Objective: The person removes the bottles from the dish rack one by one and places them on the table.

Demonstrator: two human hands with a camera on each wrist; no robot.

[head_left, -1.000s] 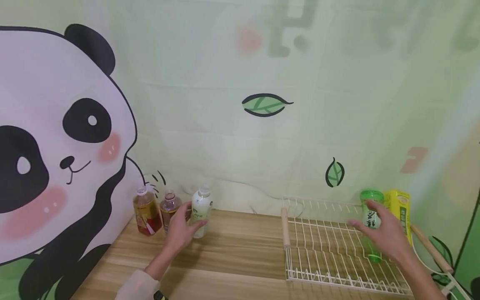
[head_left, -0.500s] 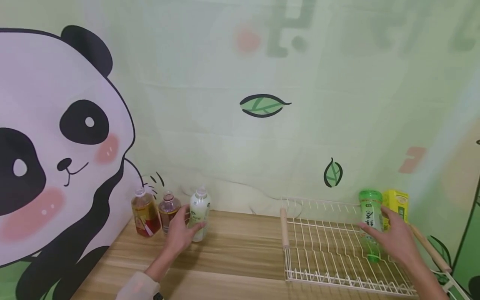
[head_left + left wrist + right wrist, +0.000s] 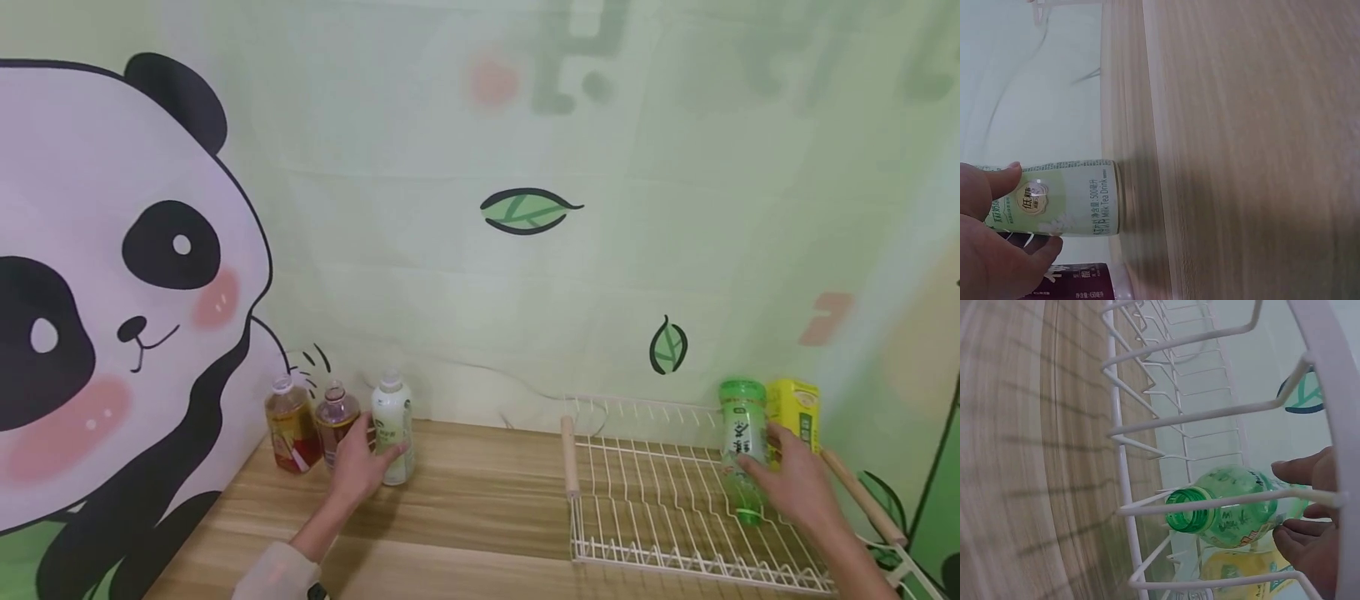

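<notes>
Pale green backdrop (image 3: 405, 275), large printed panda (image 3: 108, 283) at left, black-outlined leaves (image 3: 527, 212), wood-grain tabletop (image 3: 480, 508)

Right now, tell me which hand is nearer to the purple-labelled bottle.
Left. The left hand is close by the purple-labelled bottle, holding the milk tea bottle beside it; the right hand is well off to the right, around the green bottle.

Pale bottle (image 3: 1079, 197): "Milk Tea Drink", "500毫升"; round badge (image 3: 1033, 198) on it reads "低糖". Purple bottle (image 3: 1085, 284), just left of pale bottle: white characters, partly hidden, unread. Green bottle (image 3: 744, 417), well right of pale bottle: black characters, too blurred to read.
</notes>
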